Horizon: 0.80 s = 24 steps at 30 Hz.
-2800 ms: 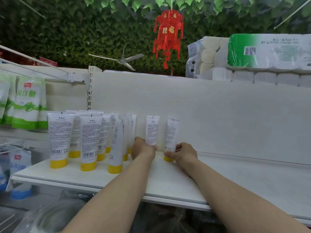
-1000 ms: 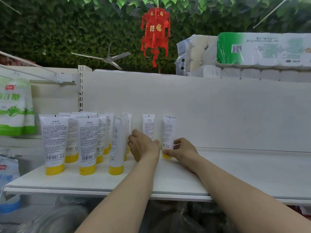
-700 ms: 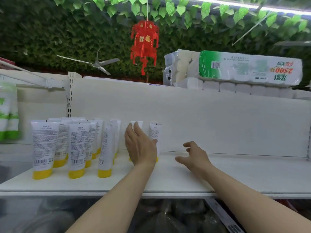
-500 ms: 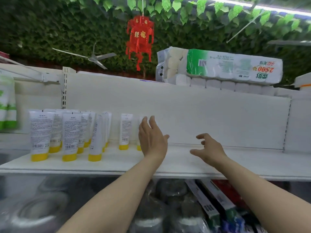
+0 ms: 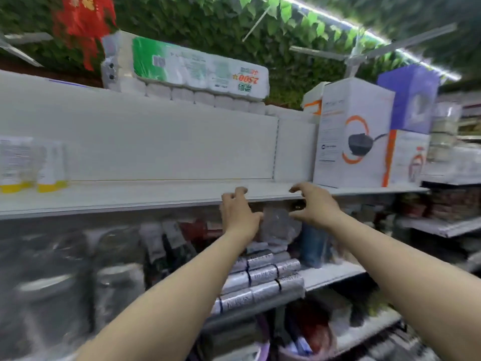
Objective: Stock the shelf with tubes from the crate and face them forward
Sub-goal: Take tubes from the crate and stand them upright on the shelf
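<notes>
Nothing is held by the left hand or right hand, both loosely curled. The tubes at the left end of the shelf are judged light and soft, best gripped mid-body.

A count of what showed

Two hands were in view: one left hand and one right hand. At least two yellow-capped tubes stood at far left, too blurred to count further. There was one pack of toilet rolls, one red lantern, and three boxes plainly visible at right.
</notes>
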Each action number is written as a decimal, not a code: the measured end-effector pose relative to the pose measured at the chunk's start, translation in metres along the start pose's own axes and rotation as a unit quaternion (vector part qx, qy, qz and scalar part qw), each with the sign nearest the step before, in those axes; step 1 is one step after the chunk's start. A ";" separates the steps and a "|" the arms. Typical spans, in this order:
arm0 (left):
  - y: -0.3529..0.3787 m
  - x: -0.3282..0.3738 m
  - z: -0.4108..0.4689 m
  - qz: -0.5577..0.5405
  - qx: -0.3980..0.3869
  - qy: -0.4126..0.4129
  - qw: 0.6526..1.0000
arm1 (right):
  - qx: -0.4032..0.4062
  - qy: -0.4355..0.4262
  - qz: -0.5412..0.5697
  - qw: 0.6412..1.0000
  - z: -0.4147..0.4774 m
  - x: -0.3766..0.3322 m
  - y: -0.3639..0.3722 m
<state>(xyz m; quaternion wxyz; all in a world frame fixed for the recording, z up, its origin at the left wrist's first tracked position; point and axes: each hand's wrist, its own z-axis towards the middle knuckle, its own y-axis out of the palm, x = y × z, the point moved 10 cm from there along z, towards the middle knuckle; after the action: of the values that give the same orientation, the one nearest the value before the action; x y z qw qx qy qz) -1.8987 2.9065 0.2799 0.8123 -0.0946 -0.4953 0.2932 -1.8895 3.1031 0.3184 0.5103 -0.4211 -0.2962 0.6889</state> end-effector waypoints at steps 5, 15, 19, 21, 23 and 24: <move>0.135 0.050 -0.051 -0.013 -0.083 0.005 0.996 | -0.031 0.072 -0.060 0.995 -0.043 0.146 -0.016; 0.358 0.086 -0.104 0.011 -0.218 0.041 0.975 | -0.094 0.181 -0.098 0.974 -0.094 0.373 0.015; 0.448 0.068 -0.109 -0.003 -0.262 0.014 0.965 | -0.131 0.186 -0.123 0.966 -0.086 0.444 0.051; 0.494 0.050 -0.109 -0.003 -0.281 -0.010 0.960 | -0.156 0.194 -0.133 0.959 -0.079 0.481 0.079; 0.537 0.026 -0.109 0.011 -0.297 -0.033 0.954 | -0.185 0.202 -0.134 0.952 -0.074 0.514 0.109; 0.558 0.012 -0.111 0.023 -0.308 -0.048 0.950 | -0.201 0.203 -0.131 0.949 -0.072 0.529 0.126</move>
<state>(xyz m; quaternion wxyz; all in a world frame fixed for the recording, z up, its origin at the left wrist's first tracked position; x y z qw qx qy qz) -2.0131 3.3805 -0.0134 0.7121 -0.3374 -0.5975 0.1488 -1.9488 3.5677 0.0319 0.5502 -0.6030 -0.3714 0.4424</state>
